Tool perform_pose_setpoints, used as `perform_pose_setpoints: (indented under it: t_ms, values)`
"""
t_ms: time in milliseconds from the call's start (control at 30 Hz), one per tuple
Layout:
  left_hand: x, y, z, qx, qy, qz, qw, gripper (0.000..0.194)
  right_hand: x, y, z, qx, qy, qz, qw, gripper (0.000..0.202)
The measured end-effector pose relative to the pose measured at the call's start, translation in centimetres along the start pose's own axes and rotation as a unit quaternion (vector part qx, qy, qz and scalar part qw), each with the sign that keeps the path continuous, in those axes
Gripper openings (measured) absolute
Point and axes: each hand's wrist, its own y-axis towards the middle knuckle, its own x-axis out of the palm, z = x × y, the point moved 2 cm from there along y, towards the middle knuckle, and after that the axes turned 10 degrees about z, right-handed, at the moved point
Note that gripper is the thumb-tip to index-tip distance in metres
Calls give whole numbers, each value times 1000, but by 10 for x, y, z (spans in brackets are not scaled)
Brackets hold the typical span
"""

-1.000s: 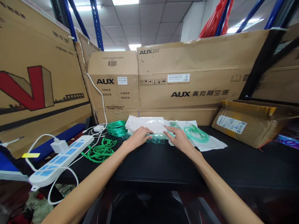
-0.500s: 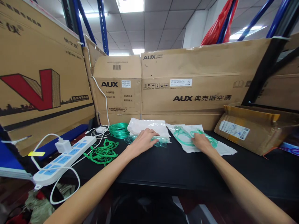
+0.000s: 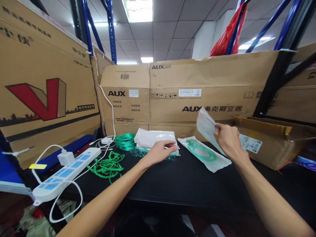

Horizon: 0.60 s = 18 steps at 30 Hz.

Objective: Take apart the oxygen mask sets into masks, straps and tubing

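Observation:
In my raised right hand [image 3: 228, 140], the fingers are pinched on the edge of a white plastic pouch [image 3: 206, 123], which stands up on its side above the table. Below it lies a clear-fronted pouch [image 3: 217, 161] with coiled green tubing [image 3: 202, 152] inside. My left hand [image 3: 159, 153] is stretched out with thumb and fingers apart, over the front right edge of a white packet pile [image 3: 153, 136]. Clear greenish plastic [image 3: 140, 152] sticks out from under that pile. Whether my left fingers touch the packets, I cannot tell.
Left of the packets are a green tubing coil [image 3: 125, 141] and a tangled green cord [image 3: 108, 166]. A white power strip [image 3: 66, 172] with cables lies at the left edge. An open cardboard box [image 3: 274, 141] stands at right; tall cardboard panels [image 3: 212, 79] line the back.
My right hand has lifted one pouch off the other and up to the right. The pouch beneath now lies uncovered. My left hand has shifted slightly right and down.

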Motion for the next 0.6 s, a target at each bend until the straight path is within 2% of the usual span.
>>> perform_pose_setpoints:
  t_ms: [67,133,200,300,367,467,533,600]
  values:
    - [6,6,6,-43,-84,-4,996,59,-1,-13,-32,-39,45,36,998,28]
    - [8,13,11,-74,-162,-6,984,69,7,-34,-68,-86,97,62,990,30]
    - [6,18,13,-97,-221,7,970,68,18,-58,-101,-140,153,63,976,32]
    - [-4,22,2,-134,-262,58,954,50,34,-89,-134,-198,233,47,951,33]
    - [-10,21,-11,-160,-267,99,945,37,39,-104,-145,-212,282,38,935,33]
    - [-15,17,-29,-191,-261,137,936,30,36,-118,-150,-206,351,27,913,35]
    - [-17,15,-34,-200,-257,147,934,28,27,-125,-145,-169,390,35,904,30]
    - [-20,14,-34,-197,-256,154,933,28,17,-133,-129,-88,417,62,903,27]
